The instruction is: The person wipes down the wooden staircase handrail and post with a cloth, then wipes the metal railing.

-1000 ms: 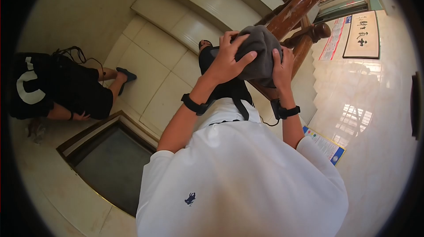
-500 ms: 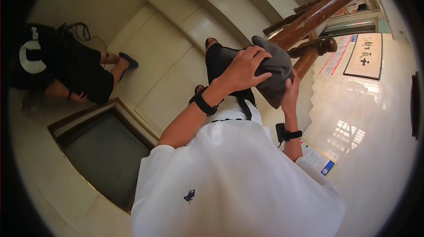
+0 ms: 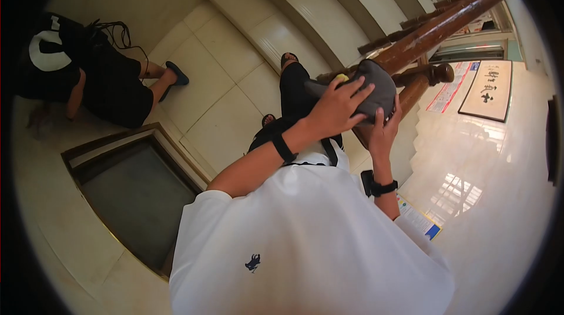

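Between my hands is a dark grey cloth cap (image 3: 378, 89), its soft crown bunched and a flatter, brim-like part reaching to the left. My left hand (image 3: 338, 109) lies over the near left side of the cap, fingers curled on the fabric. A small yellow thing (image 3: 341, 78) shows by its fingertips; I cannot make out what it is. On the right edge, my right hand (image 3: 385, 127) grips the cap with thumb and fingers. Part of the wooden banister (image 3: 414, 93) lies behind the cap. Each wrist wears a black strap.
Pale stairs (image 3: 294, 7) rise beyond, along a brown wooden handrail (image 3: 452, 21). At the left stands another person in black clothes (image 3: 114, 89). A dark framed panel (image 3: 138, 191) is at lower left. A framed calligraphy sign (image 3: 486, 92) hangs on the right wall.
The cap has been turned in my hands, so a flatter part now points left and the yellow thing shows. The view has shifted slightly. The other person's arm has moved.
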Demonstrator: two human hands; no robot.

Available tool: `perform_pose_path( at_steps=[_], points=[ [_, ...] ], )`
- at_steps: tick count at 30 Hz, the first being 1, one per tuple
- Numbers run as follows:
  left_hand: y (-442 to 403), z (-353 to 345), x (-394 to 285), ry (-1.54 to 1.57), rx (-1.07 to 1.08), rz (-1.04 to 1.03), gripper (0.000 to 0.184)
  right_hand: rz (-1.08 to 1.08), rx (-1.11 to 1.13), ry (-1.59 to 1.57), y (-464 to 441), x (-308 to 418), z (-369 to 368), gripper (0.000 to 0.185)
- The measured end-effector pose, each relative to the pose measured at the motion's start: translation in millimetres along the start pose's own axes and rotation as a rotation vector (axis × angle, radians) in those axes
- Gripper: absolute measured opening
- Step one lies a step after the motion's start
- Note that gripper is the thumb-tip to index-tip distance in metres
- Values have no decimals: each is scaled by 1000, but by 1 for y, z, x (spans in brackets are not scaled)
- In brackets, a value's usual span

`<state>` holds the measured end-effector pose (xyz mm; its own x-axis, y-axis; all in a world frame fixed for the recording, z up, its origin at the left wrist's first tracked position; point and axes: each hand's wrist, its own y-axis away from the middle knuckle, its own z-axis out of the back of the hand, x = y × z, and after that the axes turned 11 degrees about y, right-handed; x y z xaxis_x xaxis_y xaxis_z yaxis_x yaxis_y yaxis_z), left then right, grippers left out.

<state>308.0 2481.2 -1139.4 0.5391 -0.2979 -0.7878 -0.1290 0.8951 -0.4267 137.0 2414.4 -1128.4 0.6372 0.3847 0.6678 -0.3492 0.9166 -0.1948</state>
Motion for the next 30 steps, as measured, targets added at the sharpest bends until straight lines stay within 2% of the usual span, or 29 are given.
perform_pose_path(
  at_steps=[1,4,6,9,10,12,14,16,18,22,24,28,30],
  points=[
    [3,-1,-3,16,-12,7,69,-24,59,-11,1,6,4,61],
    [1,-1,-7,49,-32,58,70,148,24,208,-24,7,4,56],
    [-13,-6,-2,80,-55,115,70,83,72,214,-57,20,0,48],
    [-40,-11,15,391,-11,332,74,-52,199,136,-97,21,-6,38],
    [-43,-9,17,412,14,349,75,-101,250,97,-104,20,-6,35],
    [-46,-5,20,462,74,383,78,-74,162,-11,-99,12,-7,35],
    [-41,-4,14,420,54,329,78,-60,59,-116,-85,0,-11,35],
    [-26,-8,8,335,-18,231,77,-83,-29,-98,-58,-1,-14,44],
    [-9,-6,4,230,32,129,78,-21,-141,-44,-28,3,-21,53],
    [8,3,-4,209,63,35,77,20,-64,-18,16,-2,-20,69],
    [13,10,-6,259,108,72,73,65,-14,17,16,-6,-14,72],
    [13,14,-10,319,144,103,66,61,129,-259,-9,-24,-7,71],
    [4,14,-4,280,162,37,62,40,194,-325,-41,-28,-9,65]
  ],
)
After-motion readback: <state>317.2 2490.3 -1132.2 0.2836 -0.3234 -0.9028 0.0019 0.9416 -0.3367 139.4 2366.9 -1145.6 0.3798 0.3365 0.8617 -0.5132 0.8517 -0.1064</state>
